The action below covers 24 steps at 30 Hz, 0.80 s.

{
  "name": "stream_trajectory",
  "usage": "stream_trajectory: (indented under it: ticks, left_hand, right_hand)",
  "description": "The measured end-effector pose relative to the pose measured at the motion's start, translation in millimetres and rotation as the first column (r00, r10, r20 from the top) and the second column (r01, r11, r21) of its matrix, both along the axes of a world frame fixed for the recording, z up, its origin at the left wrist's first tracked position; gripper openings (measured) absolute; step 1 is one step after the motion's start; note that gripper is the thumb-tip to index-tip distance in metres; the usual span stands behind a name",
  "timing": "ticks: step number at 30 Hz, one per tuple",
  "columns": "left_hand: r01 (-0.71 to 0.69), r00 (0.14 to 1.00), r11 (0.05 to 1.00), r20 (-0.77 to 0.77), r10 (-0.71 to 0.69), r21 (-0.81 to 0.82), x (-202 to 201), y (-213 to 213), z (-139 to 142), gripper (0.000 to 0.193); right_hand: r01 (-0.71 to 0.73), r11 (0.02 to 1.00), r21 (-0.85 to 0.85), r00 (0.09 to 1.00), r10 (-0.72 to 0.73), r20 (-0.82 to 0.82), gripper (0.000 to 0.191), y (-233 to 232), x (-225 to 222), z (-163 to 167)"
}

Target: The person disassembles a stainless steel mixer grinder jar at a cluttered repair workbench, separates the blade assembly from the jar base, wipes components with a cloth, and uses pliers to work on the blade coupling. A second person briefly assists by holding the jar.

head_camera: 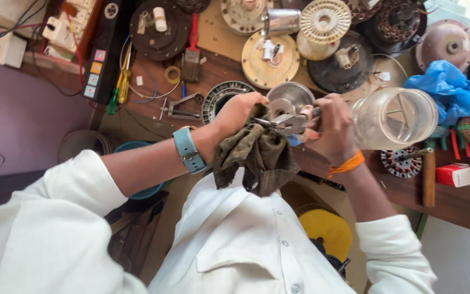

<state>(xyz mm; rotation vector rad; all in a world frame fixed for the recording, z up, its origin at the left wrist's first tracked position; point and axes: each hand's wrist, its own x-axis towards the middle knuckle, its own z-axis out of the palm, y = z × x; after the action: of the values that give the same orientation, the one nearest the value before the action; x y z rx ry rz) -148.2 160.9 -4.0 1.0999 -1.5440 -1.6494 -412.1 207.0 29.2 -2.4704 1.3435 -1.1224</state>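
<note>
Head view: red-and-white box (457, 175), perhaps cardboard, right of pliers (286, 124).

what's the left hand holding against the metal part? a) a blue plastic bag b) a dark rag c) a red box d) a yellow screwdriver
b: the left hand clutches a dark rag that hangs down beneath the metal part, which the right hand also holds.

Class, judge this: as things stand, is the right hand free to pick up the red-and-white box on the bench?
Probably not: the right hand grips pliers, though the box lies uncovered.
</note>
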Motion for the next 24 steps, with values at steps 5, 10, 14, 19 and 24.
stream_trajectory:
  ticks: [5,10,14,19,24]
  left_hand:
    - [0.085,0.981,0.974,0.19,-0.044,-0.212,0,-17,-60,0.018]
    - [0.155,0.94,0.945,0.338,-0.052,-0.286,-7,-31,-85,0.023]
    - [-0.075,0.994,0.894,-0.043,0.105,0.443,-12,-25,-74,0.027]
    - [0.079,0.995,0.895,0.015,-0.095,0.439,-11,-39,-46,0.037]
    - [0.053,0.995,0.893,-0.1,-0.009,0.448,1,-64,-34,0.058]
  right_hand:
    - [0.022,0.996,0.088,0.99,-0.034,0.137,0.033,12,22,-38]
    - [0.133,0.98,0.148,0.974,-0.157,0.166,0.038,39,39,-50]
    - [0.155,0.92,0.36,0.916,-0.27,0.296,0.033,51,51,-60]
    - [0.205,0.859,0.469,0.868,-0.381,0.319,0.017,54,62,-71]
    - [0.217,0.956,0.197,0.941,-0.259,0.216,0.037,38,53,-50]
